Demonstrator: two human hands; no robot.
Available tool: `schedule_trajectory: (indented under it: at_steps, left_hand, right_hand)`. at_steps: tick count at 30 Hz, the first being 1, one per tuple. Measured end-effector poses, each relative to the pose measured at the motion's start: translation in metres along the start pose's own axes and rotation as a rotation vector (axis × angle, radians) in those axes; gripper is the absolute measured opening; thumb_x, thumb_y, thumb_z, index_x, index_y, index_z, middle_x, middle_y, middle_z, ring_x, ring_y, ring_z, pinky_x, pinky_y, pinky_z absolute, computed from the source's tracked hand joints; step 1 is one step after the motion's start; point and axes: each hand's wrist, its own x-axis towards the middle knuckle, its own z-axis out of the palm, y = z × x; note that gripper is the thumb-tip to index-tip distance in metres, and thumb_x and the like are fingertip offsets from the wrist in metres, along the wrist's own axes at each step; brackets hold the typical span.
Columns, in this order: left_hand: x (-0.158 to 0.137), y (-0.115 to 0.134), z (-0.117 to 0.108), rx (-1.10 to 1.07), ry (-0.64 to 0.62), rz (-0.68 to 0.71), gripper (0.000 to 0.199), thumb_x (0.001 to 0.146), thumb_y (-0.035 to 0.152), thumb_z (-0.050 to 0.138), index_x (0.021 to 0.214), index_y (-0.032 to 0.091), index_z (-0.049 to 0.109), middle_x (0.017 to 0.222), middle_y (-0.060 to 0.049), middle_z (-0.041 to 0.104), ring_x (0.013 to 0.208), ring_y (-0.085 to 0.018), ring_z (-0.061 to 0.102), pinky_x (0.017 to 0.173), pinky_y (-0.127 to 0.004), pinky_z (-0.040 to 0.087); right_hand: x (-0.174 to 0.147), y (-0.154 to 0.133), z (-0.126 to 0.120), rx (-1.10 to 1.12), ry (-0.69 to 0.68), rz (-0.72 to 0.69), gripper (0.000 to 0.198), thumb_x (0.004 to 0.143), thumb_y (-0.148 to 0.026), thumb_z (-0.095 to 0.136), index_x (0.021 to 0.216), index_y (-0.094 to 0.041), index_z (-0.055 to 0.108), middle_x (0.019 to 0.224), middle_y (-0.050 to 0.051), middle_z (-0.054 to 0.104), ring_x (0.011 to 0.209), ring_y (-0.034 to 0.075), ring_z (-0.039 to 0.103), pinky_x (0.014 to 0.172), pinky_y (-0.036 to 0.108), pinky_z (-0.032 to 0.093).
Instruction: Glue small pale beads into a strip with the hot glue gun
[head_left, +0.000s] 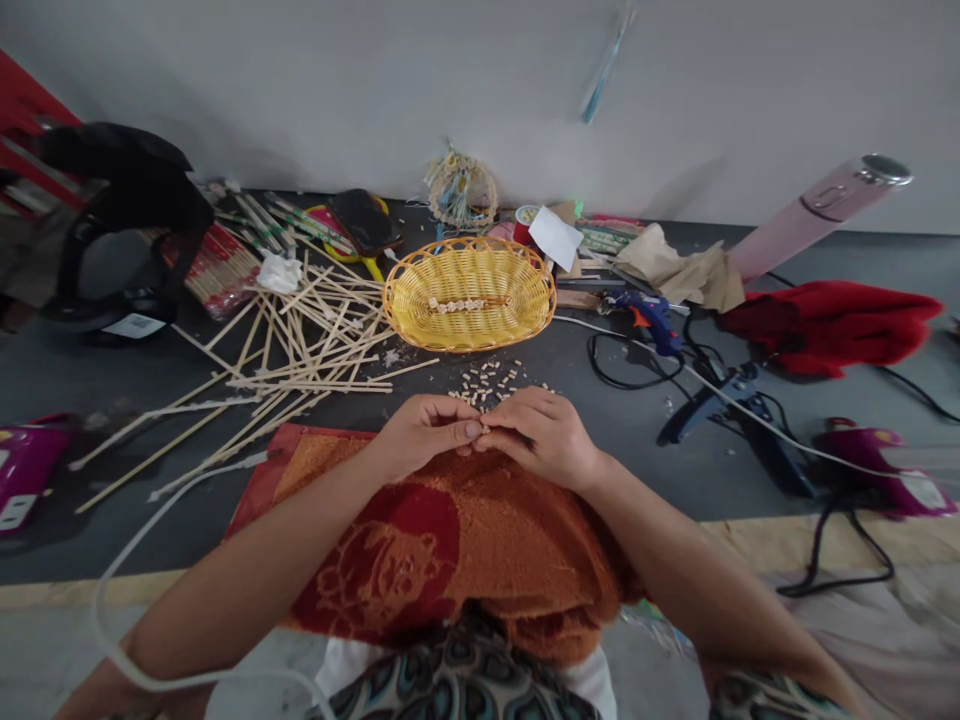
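My left hand (429,432) and my right hand (541,432) meet above the near edge of the dark table. Their fingertips pinch together around a small pale wooden piece (485,429), mostly hidden by the fingers. Just beyond the fingertips lies a scatter of short cut wooden bits (489,378). Behind these stands an oval yellow wicker basket (471,338), with a thin stick bearing small pale clusters (469,304) lying inside. Beneath my hands an orange and red towel (495,520) drapes from the table edge over my lap.
Many thin wooden sticks (315,340) lie heaped left of the basket. On the right are a blue glue gun (651,318), blue-handled cutters (712,400), looping cords, a red cloth (840,325) and a pink flask (817,215). A black strapped object (124,230) stands at far left.
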Motion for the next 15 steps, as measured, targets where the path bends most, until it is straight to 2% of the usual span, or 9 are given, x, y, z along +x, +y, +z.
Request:
schedule_trajectory:
  at_steps: [7,15]
  left_hand:
    - [-0.0009,0.0,0.0004,-0.04,-0.004,-0.033,0.022,0.074,0.032,0.075,0.082,0.012,0.072,0.071,-0.002,0.067,0.061,-0.008,0.055,0.062,-0.02,0.044]
    - [-0.0011,0.0017,0.0006,0.068,0.026,-0.012,0.022,0.076,0.034,0.072,0.077,0.012,0.069,0.064,0.0,0.061,0.059,-0.008,0.051,0.058,-0.02,0.04]
  right_hand:
    - [0.0006,-0.0013,0.0003,0.028,-0.006,-0.017,0.014,0.086,-0.027,0.067,0.098,-0.019,0.066,0.085,0.004,0.072,0.078,0.014,0.066,0.074,0.029,0.053]
    - [-0.0007,-0.0006,-0.0001,0.057,-0.037,-0.004,0.02,0.086,-0.027,0.067,0.105,-0.021,0.064,0.091,0.005,0.072,0.081,0.015,0.066,0.075,0.031,0.053]
